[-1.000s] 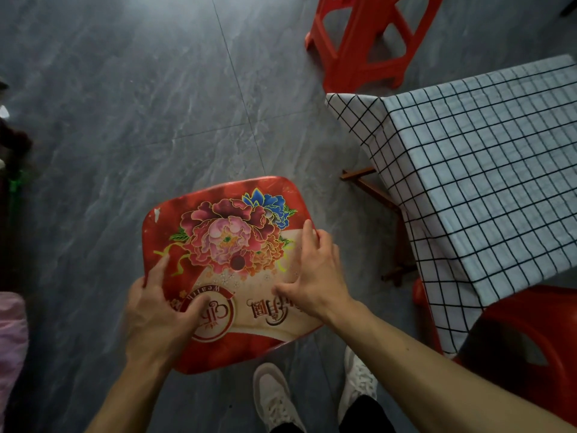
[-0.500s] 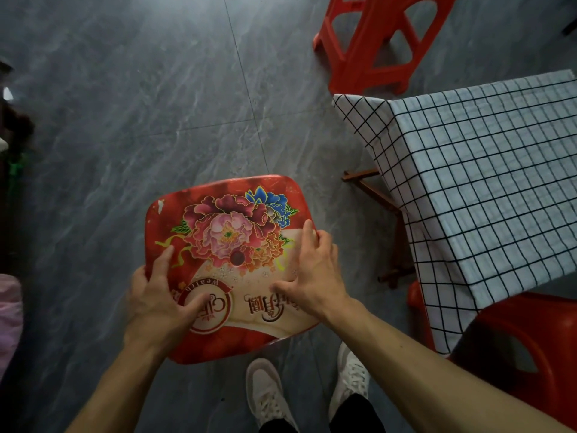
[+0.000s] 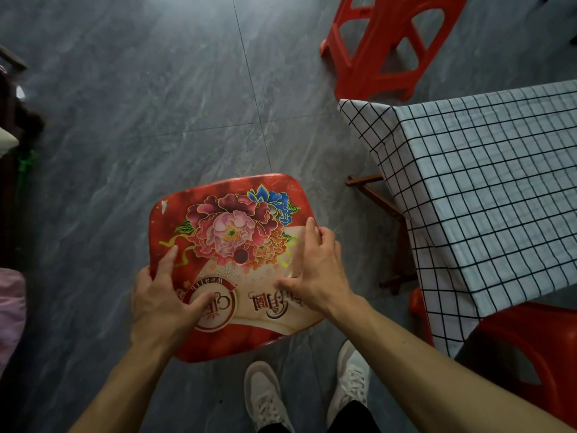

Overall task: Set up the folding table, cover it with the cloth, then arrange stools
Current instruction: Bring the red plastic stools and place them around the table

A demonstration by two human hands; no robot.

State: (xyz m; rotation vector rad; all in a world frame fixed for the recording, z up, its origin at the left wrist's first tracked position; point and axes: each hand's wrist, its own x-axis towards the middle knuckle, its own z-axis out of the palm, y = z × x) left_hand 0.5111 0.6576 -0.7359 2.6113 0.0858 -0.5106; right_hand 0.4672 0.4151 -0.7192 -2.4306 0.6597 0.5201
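Observation:
A red plastic stool (image 3: pixel 231 232) with a peony print on its seat is in front of me, seen from above, its legs hidden under the seat. My left hand (image 3: pixel 159 307) grips the seat's near left edge, thumb and index finger lying on top. At the right edge my right hand (image 3: pixel 318 276) grips the seat with its fingertips over the rim. The folding table stands to the right, covered by a white black-grid cloth (image 3: pixel 484 182). Its wooden legs (image 3: pixel 374 195) show under the cloth's corner.
A second red stool (image 3: pixel 384 48) stands on the grey tile floor beyond the table's far corner. A third red stool (image 3: pixel 524 345) sits partly under the cloth at lower right. My white shoes (image 3: pixel 265 395) are just behind the held stool. Pink fabric (image 3: pixel 9 307) and dark objects line the left edge.
Both hands keep the same hold. The stool has shifted slightly to the right, toward the table, and my view has tilted a little.

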